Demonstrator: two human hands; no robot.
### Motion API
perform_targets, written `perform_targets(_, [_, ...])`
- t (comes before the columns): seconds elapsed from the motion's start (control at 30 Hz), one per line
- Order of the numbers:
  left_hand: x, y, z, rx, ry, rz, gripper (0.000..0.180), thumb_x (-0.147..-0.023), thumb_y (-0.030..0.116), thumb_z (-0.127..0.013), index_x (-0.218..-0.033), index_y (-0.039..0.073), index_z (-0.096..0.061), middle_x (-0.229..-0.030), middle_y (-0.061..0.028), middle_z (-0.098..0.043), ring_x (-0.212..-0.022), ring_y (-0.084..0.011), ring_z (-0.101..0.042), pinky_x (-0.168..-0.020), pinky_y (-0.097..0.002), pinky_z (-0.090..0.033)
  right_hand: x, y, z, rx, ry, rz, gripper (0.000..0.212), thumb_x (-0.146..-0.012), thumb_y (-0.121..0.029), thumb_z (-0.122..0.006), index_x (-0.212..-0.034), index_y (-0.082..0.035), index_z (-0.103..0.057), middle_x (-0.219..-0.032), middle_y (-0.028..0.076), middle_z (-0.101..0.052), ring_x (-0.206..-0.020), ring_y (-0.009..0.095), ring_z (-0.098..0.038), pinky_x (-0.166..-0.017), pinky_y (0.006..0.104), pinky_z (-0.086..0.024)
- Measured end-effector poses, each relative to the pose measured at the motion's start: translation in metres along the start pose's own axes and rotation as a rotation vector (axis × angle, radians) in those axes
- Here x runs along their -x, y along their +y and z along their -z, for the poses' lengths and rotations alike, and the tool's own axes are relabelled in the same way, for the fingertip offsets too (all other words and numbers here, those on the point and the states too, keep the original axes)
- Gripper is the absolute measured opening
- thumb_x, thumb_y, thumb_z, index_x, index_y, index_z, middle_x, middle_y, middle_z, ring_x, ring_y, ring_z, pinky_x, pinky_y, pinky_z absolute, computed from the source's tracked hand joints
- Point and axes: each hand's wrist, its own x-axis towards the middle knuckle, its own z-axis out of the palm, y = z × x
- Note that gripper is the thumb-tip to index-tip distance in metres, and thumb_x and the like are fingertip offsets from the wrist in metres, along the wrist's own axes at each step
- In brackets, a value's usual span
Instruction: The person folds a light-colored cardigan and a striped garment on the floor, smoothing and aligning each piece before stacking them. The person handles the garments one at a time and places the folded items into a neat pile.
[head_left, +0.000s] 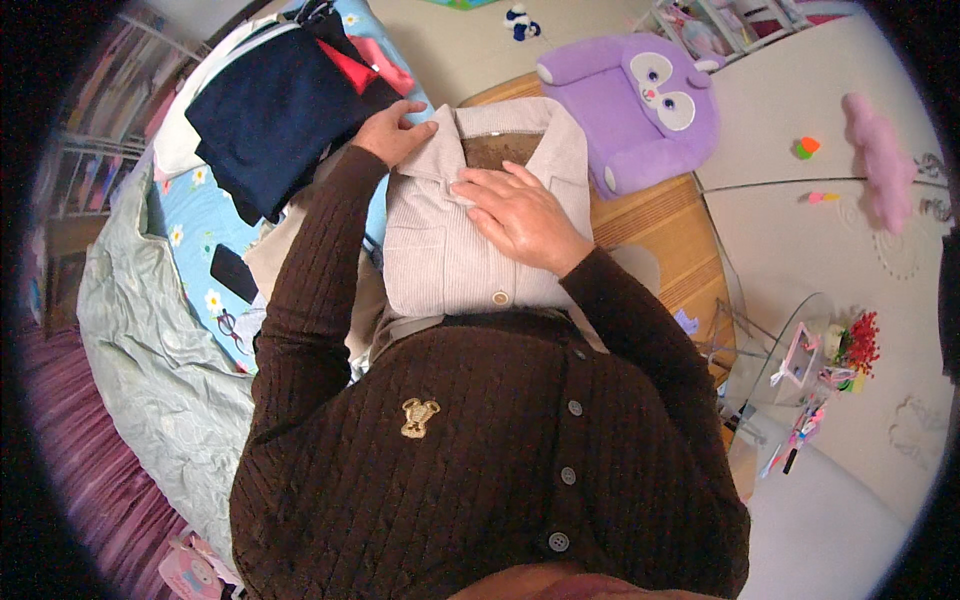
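A pale corduroy shirt (440,255), folded into a neat rectangle, lies close in front of me with its collar at the far end and a button near the front edge. Brown lining shows inside the collar. My left hand (393,132) rests at the shirt's far left corner, beside the collar, fingers stretched out. Flat on the shirt's front, just below the collar opening, lies my right hand (520,215) with its fingers extended. Neither hand grips anything. Dark brown knitted sleeves cover both my arms.
Left, dark navy folded clothes (270,110) lie on a blue flowered bed cover (190,215), near a black phone (233,273) and glasses (232,330). A purple plush seat (625,120) stands on the wooden surface (670,240) at right. Farther right is a glass-topped stand (790,330).
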Motion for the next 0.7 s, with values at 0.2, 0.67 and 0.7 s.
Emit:
perform_targets(0.2, [0.025, 0.016, 0.0, 0.799, -0.086, -0.1, 0.035, -0.091, 0.012, -0.062, -0.125, 0.005, -0.059, -0.096, 0.0009, -0.062, -0.09, -0.0076, -0.057, -0.082, -0.0226, -0.047, -0.033, 0.023, -0.002, -0.545, 0.24, -0.43, 0.035, -0.097, -0.029, -0.052, -0.117, -0.002, -0.06, -0.106, 0.013, -0.066, -0.091, 0.025, -0.065, -0.08, 0.0347, -0.051])
perform_targets(0.67, [0.046, 0.022, -0.016, 0.896, 0.161, -0.096, 0.039, -0.084, -0.003, -0.061, -0.121, 0.008, -0.063, -0.104, -0.0007, -0.062, -0.084, -0.0082, -0.054, -0.08, -0.0236, -0.046, -0.073, 0.037, -0.019, -1.312, 0.217, -0.374, 0.022, -0.087, -0.001, -0.062, -0.107, -0.004, -0.053, -0.095, 0.0, -0.061, -0.083, 0.004, -0.055, -0.07, 0.0194, -0.046])
perform_targets(0.7, [0.044, 0.019, -0.02, 0.72, 0.239, -0.14, 0.039, -0.083, -0.003, -0.062, -0.12, 0.01, -0.064, -0.104, -0.0016, -0.062, -0.082, -0.0092, -0.053, -0.079, -0.0242, -0.047, -0.074, 0.038, -0.022, -1.263, 0.261, -0.326, 0.023, -0.086, 0.0, -0.063, -0.107, -0.004, -0.053, -0.094, 0.0, -0.06, -0.082, 0.004, -0.055, -0.068, 0.0196, -0.045])
